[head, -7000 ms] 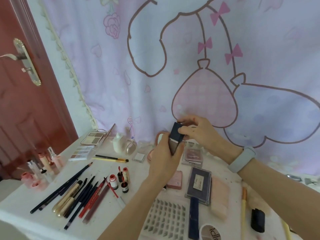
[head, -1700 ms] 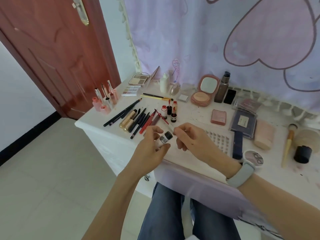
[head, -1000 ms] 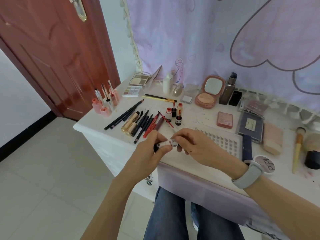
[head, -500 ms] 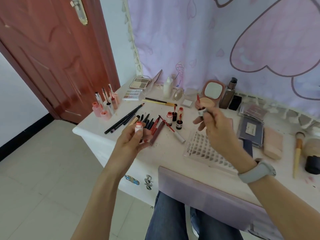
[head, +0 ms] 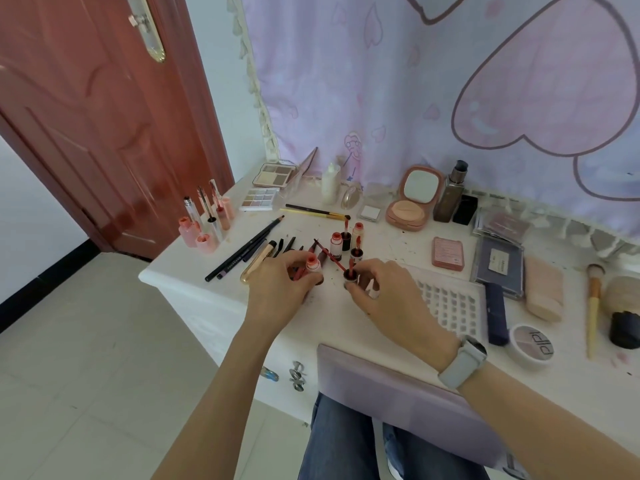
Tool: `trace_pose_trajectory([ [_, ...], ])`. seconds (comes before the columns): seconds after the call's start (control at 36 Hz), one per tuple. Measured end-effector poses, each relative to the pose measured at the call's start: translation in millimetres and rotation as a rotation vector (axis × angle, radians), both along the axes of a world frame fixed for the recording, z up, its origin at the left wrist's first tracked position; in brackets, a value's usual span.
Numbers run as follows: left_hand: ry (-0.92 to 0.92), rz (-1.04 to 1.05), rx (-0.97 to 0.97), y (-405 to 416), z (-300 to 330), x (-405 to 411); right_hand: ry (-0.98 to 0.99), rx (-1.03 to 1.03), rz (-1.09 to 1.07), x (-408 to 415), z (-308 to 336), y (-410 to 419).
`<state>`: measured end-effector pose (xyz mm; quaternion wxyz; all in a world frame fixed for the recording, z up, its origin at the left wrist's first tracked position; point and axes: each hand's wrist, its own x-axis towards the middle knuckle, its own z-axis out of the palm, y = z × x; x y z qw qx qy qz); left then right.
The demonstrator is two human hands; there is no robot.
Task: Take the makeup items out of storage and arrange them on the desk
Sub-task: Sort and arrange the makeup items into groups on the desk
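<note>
Lip-gloss vial [head: 313,266] with the coral neck sits pinched in the left hand [head: 280,292], low over the near middle of the counter [head: 194,289]; the right hand [head: 391,299] curls its fingers round the dark cap with its red wand [head: 349,273] sticking up. Both parts look uncapped, so a tilt could smear colour on the counter or fingers. Just beyond stand three small uncapped lip vials [head: 346,240]; a knuckle brushing them would likely topple the cluster. Left of the hands lies a row of pencils [head: 249,251], which could roll if nudged. The counter's near edge is close under the left wrist, so a drop there may reach the floor. Open room is slim: a bare strip between the hands and the lash tray [head: 446,299] to the right.
</note>
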<state>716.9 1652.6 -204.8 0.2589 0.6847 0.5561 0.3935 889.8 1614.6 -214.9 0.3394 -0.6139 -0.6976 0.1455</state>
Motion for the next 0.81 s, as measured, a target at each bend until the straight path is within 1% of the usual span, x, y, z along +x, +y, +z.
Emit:
trace_pose_trajectory([
  [0.14, 0.172, -0.034, -0.010, 6.6, 1.5, 0.2, -0.198, 0.067, -0.021, -7.4, -3.3, 1.9],
  [0.22, 0.211, -0.053, -0.019, 9.4, 1.7, 0.0, -0.305, 0.094, -0.030, -8.7, -5.0, 3.4],
  [0.36, 0.246, -0.117, -0.049, 9.3, 0.9, 1.0, -0.394, 0.088, -0.060, -7.2, -7.2, 6.4],
  [0.5, 0.261, -0.116, -0.035, 8.5, 1.4, 2.2, -0.427, 0.059, -0.058, -7.2, -6.6, 7.5],
  [0.58, 0.247, -0.137, -0.073, 5.9, 3.0, 2.7, -0.448, 0.021, -0.054, -4.7, -2.3, 5.7],
  [0.64, 0.242, -0.134, -0.091, 2.6, 5.2, 0.4, -0.409, 0.019, -0.056, 1.0, 6.1, 0.2],
  [0.75, 0.209, -0.062, -0.047, -1.4, 12.2, -10.9, -0.296, 0.078, -0.050, 36.6, 37.6, -2.9],
  [0.81, 0.160, -0.031, 0.006, -3.5, 18.8, -12.1, -0.362, 0.058, -0.057, 64.6, 53.9, 6.5],
])
